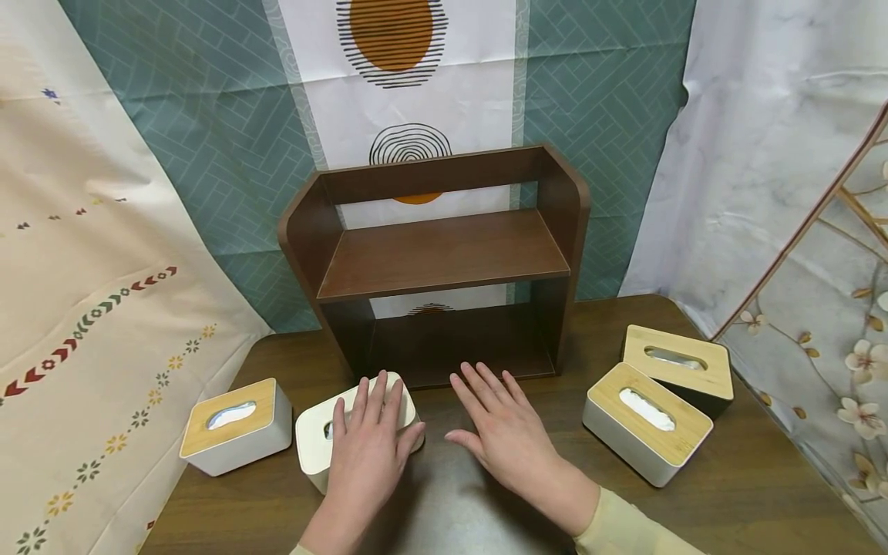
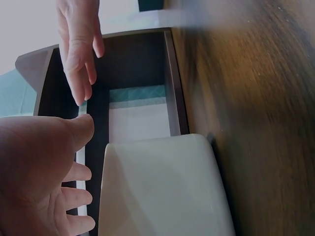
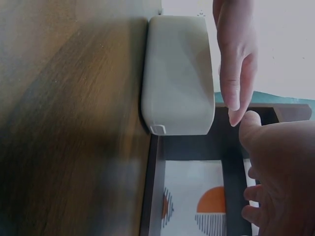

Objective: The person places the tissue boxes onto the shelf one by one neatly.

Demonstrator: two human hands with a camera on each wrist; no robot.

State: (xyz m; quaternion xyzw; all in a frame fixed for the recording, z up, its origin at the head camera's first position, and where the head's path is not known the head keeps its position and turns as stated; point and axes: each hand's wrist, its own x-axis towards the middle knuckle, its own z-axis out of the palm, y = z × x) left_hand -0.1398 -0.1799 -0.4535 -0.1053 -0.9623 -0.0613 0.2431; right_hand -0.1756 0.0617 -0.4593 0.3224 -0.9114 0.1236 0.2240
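A white tissue box [image 1: 315, 449] with a rounded, all-white top stands on the table before a dark brown two-tier shelf [image 1: 444, 254]. My left hand [image 1: 371, 447] is spread flat just over this box and hides much of its top; the right wrist view shows a small gap between the hand and the box [image 3: 179, 73]. To the right, my right hand [image 1: 509, 443] hovers over the table with straight fingers pointing at the shelf's lower compartment. It holds nothing. In the left wrist view, the box's smooth side [image 2: 157, 191] lies beside my left fingers.
Left on the table [image 1: 444, 516] stands a wood-topped white tissue box [image 1: 236, 443]. At the right, another white wood-topped box [image 1: 624, 435] sits against a dark one with a wooden lid [image 1: 714, 362]. Patterned cloth [image 1: 597, 154] hangs behind the shelf.
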